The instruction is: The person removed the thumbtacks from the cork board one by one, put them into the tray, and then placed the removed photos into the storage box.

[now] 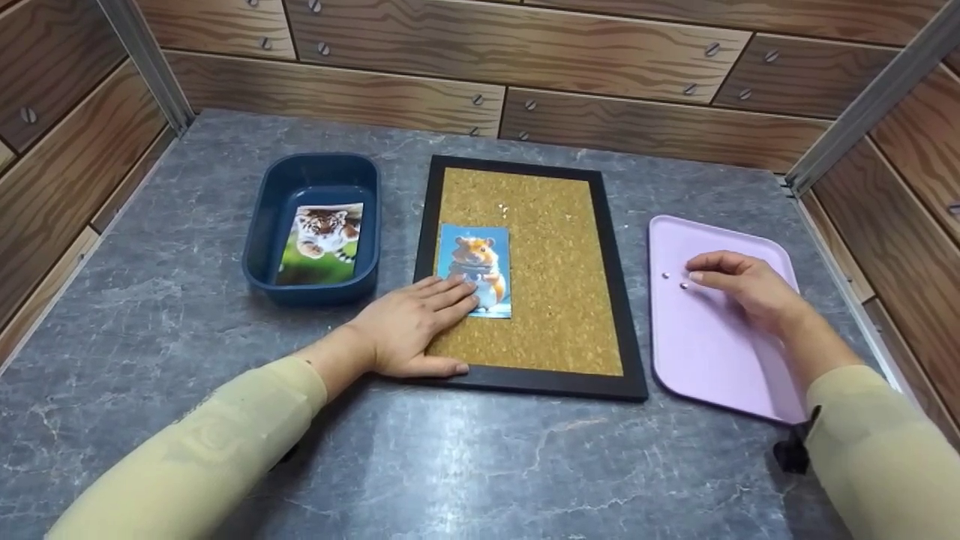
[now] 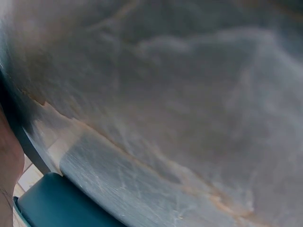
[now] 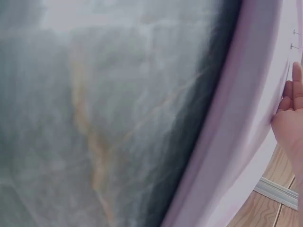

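In the head view my left hand (image 1: 420, 322) lies with fingers outstretched on the lower left of a picture card of a hamster (image 1: 491, 259). The card lies on a black-framed corkboard (image 1: 566, 285), and my left thumb touches the board's lower frame. My right hand (image 1: 750, 289) is over a lilac tray (image 1: 720, 360), thumb and forefinger slightly apart. Just left of its fingertips, two small metal thumbtacks (image 1: 683, 286) rest on the tray. The right wrist view shows the right hand (image 3: 289, 113) at the edge beside the thumbtacks (image 3: 293, 46).
A dark blue bin (image 1: 259, 247) stands left of the corkboard with a tiger picture card (image 1: 326, 240) inside. Small pale specks (image 1: 503, 210) show on the cork above the hamster card. Wood-patterned walls (image 1: 420, 90) enclose the grey marbled table (image 1: 450, 465).
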{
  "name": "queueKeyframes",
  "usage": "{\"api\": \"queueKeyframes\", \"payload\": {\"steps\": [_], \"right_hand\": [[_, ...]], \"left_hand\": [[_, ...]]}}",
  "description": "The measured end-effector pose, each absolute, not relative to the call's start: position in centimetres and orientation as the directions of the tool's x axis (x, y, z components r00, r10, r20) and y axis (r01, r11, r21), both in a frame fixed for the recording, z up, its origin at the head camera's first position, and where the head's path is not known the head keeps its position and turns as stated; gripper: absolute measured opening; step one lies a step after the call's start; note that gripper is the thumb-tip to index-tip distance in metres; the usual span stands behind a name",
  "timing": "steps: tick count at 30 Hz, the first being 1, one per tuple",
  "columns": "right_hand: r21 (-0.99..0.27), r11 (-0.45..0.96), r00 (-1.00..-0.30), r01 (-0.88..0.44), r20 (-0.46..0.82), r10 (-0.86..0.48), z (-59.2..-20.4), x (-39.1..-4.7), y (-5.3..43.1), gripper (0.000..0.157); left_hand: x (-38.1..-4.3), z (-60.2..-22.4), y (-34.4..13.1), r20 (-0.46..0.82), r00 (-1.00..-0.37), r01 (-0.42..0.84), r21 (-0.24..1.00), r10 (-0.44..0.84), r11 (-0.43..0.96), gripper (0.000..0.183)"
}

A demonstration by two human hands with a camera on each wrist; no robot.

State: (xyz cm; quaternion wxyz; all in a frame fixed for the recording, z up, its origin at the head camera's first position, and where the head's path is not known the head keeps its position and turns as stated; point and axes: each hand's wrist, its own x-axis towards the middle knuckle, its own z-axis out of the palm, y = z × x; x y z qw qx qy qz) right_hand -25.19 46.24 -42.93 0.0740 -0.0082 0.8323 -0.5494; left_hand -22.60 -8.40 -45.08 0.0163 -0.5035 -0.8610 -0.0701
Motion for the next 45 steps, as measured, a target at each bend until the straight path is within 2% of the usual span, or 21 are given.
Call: {"api": "queueKeyframes", "payload": {"steps": [12,17,29,37,45], "right_hand": [[-0.966,0.258,-0.999,0.025,-0.037,-0.04,-40.9,-25.8,45.2,0.023],[-0.985,0.173,-0.999,-0.028,0.02,-0.045,-39.5,-26.5,44.0,0.025],[-0.923,0.363,-0.99,-0.126,0.092,-0.108,-37.2,-28.5,38.9,0.035],[-0.944,0.279,-0.976,-0.176,0.129,-0.178,-36.8,-29.7,33.7,0.035],[-0.967,0.187,-0.968,-0.172,0.13,-0.216,-37.5,-30.7,29.2,0.036]], "left_hand": [[-22.6,-45.1,-8.4,0.12,-0.487,0.873,0.096,0.865,0.478,0.097],[-22.6,-45.1,-8.4,0.12,-0.487,0.873,0.09,0.865,0.479,0.097],[-22.7,-45.0,-8.4,0.112,-0.491,0.87,0.102,0.864,0.482,0.097],[-22.6,-45.1,-8.5,0.109,-0.494,0.869,0.104,0.863,0.484,0.097],[-22.5,-45.0,-8.5,0.116,-0.488,0.873,0.089,0.865,0.48,0.097]]}}
